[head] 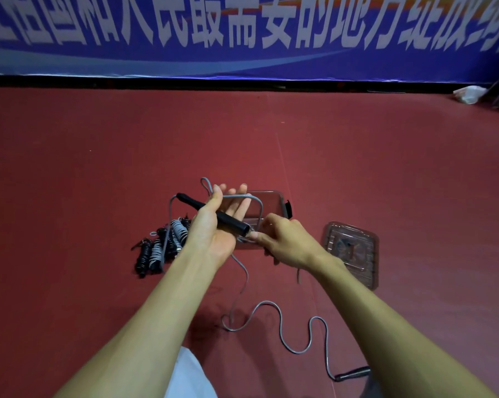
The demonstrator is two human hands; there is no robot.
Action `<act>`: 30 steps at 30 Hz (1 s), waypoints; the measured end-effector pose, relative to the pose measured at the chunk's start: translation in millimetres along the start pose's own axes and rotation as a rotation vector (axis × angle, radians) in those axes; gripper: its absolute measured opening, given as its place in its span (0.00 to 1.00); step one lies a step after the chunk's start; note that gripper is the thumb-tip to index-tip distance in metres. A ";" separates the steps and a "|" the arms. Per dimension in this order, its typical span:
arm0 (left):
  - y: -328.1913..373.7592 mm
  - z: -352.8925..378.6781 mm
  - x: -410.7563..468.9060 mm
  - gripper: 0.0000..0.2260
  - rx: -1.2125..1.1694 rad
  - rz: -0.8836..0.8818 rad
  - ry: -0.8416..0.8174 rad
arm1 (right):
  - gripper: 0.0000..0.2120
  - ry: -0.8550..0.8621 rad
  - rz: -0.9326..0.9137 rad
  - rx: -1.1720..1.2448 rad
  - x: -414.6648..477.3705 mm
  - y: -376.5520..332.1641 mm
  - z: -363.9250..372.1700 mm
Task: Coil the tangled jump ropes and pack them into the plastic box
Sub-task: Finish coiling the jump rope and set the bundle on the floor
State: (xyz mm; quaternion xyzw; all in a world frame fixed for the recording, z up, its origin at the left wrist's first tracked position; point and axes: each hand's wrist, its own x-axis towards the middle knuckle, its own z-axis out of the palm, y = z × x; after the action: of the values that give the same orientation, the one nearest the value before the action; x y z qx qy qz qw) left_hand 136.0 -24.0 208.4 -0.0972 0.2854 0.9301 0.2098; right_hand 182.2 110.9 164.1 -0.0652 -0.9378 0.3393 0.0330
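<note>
Left hand (213,228) pins the black handle (233,222) under its thumb, right hand (285,239) pinches the grey rope (267,302); its trailing slack may knot.

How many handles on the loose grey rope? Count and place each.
2. The left hand holds one black handle; the second handle lies on the floor near the right forearm. The coiled pile may hide others.
</note>
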 end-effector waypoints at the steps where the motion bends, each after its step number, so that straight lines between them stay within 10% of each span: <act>1: -0.5 0.7 -1.1 0.08 -0.006 -0.007 -0.006 | 0.13 0.028 0.001 -0.022 1.1 1.6 1.7; 9: -4.4 -1.8 7.7 0.13 0.064 0.077 -0.021 | 0.13 0.116 -0.002 0.026 -1.3 -2.3 -15.1; 19: -26.4 -23.1 15.2 0.06 1.184 0.434 -0.198 | 0.11 0.260 0.056 0.475 -9.0 -1.0 -48.5; 30: -43.4 -10.3 9.0 0.04 1.183 0.431 -0.184 | 0.10 0.330 0.114 0.689 -17.3 8.8 -64.7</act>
State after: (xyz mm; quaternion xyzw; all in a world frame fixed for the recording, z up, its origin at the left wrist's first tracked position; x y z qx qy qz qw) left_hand 147.9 5.7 176.0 0.1751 0.7449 0.6410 0.0597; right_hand 207.1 156.0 207.8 -0.1561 -0.7457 0.6209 0.1844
